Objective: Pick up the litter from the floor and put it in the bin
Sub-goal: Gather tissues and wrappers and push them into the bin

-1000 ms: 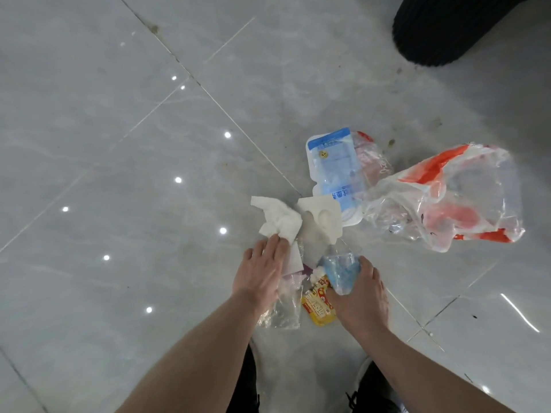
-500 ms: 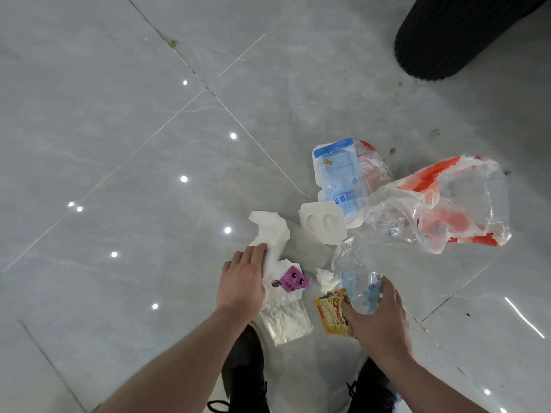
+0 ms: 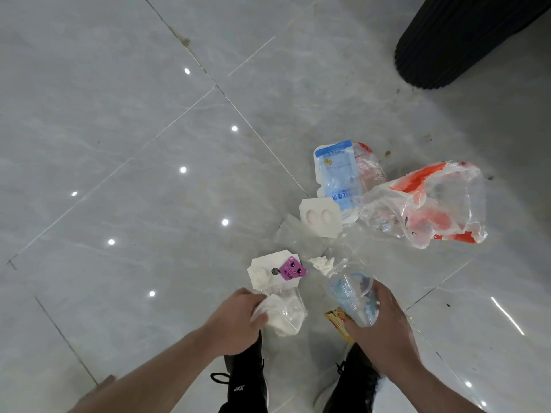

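Note:
Litter lies on the grey tiled floor. My left hand grips a crumpled white tissue together with a clear wrapper. My right hand holds a clear plastic bag with blue bits and a yellow snack wrapper. On the floor remain a white tray with a purple sticker, a small tissue scrap, a white moulded tray with two hollows, a blue-and-white pouch and a clear bag with orange print. The black ribbed bin stands at the top right.
My two black shoes stand at the bottom edge just under my hands. Ceiling lights glint off the glossy tiles to the left. A thin clear film lies flat between the two white trays.
My left hand has gathered the white tissue and pulled it back toward my shoes. My right hand has drawn back with the clear bag and yellow wrapper. The view has risen.

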Motion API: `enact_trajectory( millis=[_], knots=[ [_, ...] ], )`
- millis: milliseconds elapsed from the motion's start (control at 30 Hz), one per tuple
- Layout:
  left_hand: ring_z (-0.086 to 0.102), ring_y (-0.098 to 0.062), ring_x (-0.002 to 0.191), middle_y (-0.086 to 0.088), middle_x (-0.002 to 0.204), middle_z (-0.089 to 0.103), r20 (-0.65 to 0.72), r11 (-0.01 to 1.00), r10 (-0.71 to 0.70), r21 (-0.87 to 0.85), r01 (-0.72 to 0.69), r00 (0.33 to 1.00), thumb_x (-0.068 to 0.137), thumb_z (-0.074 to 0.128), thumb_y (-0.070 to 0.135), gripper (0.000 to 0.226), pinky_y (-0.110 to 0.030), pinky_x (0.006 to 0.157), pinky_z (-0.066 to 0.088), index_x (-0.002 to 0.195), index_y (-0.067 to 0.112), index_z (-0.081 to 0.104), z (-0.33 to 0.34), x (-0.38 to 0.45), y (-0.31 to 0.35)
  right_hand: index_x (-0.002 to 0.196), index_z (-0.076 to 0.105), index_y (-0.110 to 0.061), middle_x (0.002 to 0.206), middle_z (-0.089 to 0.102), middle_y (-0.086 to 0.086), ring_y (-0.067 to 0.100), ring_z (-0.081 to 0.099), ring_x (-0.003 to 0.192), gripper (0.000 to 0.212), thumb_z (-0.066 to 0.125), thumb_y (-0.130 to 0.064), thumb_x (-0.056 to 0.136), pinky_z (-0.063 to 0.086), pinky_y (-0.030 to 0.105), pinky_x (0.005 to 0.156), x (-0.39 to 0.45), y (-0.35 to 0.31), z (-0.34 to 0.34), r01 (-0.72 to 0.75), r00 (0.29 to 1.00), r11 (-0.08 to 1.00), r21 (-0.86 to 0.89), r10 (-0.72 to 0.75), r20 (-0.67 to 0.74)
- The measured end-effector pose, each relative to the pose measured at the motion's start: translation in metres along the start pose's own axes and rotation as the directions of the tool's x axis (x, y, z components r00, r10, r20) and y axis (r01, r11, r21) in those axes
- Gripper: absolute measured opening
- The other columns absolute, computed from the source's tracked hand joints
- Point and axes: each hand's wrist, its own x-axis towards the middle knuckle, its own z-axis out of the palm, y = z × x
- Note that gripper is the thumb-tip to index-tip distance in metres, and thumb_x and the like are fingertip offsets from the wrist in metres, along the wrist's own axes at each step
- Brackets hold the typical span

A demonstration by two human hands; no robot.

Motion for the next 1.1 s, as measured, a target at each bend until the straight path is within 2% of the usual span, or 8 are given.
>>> enact_trajectory(
  millis=[133, 200, 300, 500, 633, 733, 933, 1100],
  knots=[
    [0.052, -0.018, 0.111, 0.001, 0.111, 0.059, -0.029, 0.994, -0.082, 0.064, 0.084, 0.996, 0.096, 0.05, 0.03, 0.019, -0.034, 0.092, 0.048, 0.101, 0.025, 0.068, 0.022, 0.033, -0.013, 0.13, 0.041, -0.041, 0.124, 0.049, -0.024, 0.007, 0.056, 0.108, 0.085, 0.073, -0.069, 0.057, 0.052, 0.035, 0.086, 0.026, -0.008, 0.005, 0.143, 0.987, 0.987, -0.069, -0.138, 0.078],
    [0.037, -0.02, 0.13, 0.004, 0.141, 0.039, -0.115, 0.982, -0.067, 0.168, 0.086, 0.991, 0.093, 0.057, 0.025, 0.024, -0.033, 0.105, 0.041, 0.114, 0.025, 0.069, 0.034, 0.055, -0.017, 0.134, 0.044, -0.03, 0.131, 0.042, -0.019, 0.009, 0.052, 0.116, 0.091, 0.078, -0.065, 0.057, 0.051, 0.035, 0.09, 0.046, -0.007, 0.014, 0.216, 0.974, 0.969, -0.119, -0.206, 0.097],
    [0.01, -0.024, 0.148, 0.005, 0.158, 0.011, -0.247, 0.967, -0.033, 0.238, 0.094, 0.968, 0.085, 0.069, 0.018, 0.035, -0.04, 0.122, 0.021, 0.117, 0.031, 0.072, 0.05, 0.08, -0.021, 0.132, 0.051, -0.024, 0.142, 0.032, -0.012, 0.017, 0.041, 0.131, 0.085, 0.091, -0.045, 0.06, 0.048, 0.039, 0.099, 0.074, -0.007, 0.032, 0.215, 0.976, 0.963, -0.16, -0.205, 0.073],
    [0.039, -0.022, 0.122, 0.004, 0.13, 0.038, -0.175, 0.932, -0.085, 0.333, 0.141, 0.981, 0.082, 0.072, 0.028, 0.034, -0.038, 0.111, 0.032, 0.115, 0.032, 0.066, 0.072, 0.092, -0.031, 0.136, 0.052, -0.026, 0.156, 0.024, -0.007, 0.019, 0.027, 0.143, 0.086, 0.088, -0.042, 0.06, 0.037, 0.042, 0.114, 0.116, -0.016, 0.062, 0.13, 0.988, 0.983, -0.129, -0.117, 0.104],
    [0.05, -0.017, 0.115, 0.007, 0.12, 0.047, -0.122, 0.953, -0.05, 0.292, 0.084, 0.991, 0.086, 0.063, 0.024, 0.043, -0.032, 0.102, 0.039, 0.127, 0.033, 0.06, 0.069, 0.079, -0.04, 0.128, 0.06, -0.029, 0.126, 0.058, -0.011, 0.015, 0.058, 0.114, 0.085, 0.087, -0.037, 0.049, 0.056, 0.039, 0.092, 0.133, -0.023, 0.074, 0.039, 0.989, 0.997, 0.068, -0.048, 0.142],
    [0.053, -0.015, 0.113, 0.01, 0.116, 0.05, -0.147, 0.973, -0.032, 0.223, 0.065, 0.989, 0.09, 0.058, 0.024, 0.039, -0.029, 0.1, 0.04, 0.127, 0.034, 0.061, 0.055, 0.06, -0.046, 0.128, 0.06, -0.029, 0.117, 0.064, -0.01, 0.013, 0.065, 0.102, 0.077, 0.089, -0.026, 0.056, 0.058, 0.03, 0.075, 0.127, -0.025, 0.073, -0.047, 0.985, 0.99, 0.134, 0.024, 0.172],
    [0.057, -0.013, 0.099, 0.013, 0.11, 0.05, -0.241, 0.978, -0.125, 0.131, 0.16, 0.962, 0.092, 0.056, 0.022, 0.033, -0.027, 0.091, 0.047, 0.123, 0.032, 0.064, 0.016, -0.007, -0.048, 0.127, 0.059, -0.025, 0.115, 0.063, -0.006, 0.005, 0.063, 0.093, 0.072, 0.088, -0.02, 0.062, 0.05, 0.017, 0.065, 0.071, -0.026, 0.045, -0.103, 0.982, 0.983, 0.155, 0.075, 0.174],
    [0.06, -0.014, 0.088, 0.012, 0.105, 0.049, -0.335, 0.966, -0.256, -0.046, 0.256, 0.907, 0.097, 0.056, 0.027, 0.026, -0.028, 0.081, 0.049, 0.12, 0.027, 0.067, -0.018, -0.069, -0.024, 0.127, 0.06, -0.024, 0.111, 0.067, -0.005, 0.01, 0.07, 0.091, 0.078, 0.086, -0.027, 0.053, 0.061, 0.031, 0.072, 0.01, -0.038, 0.003, -0.149, 0.977, 0.968, 0.203, 0.112, 0.184]
  ],
)
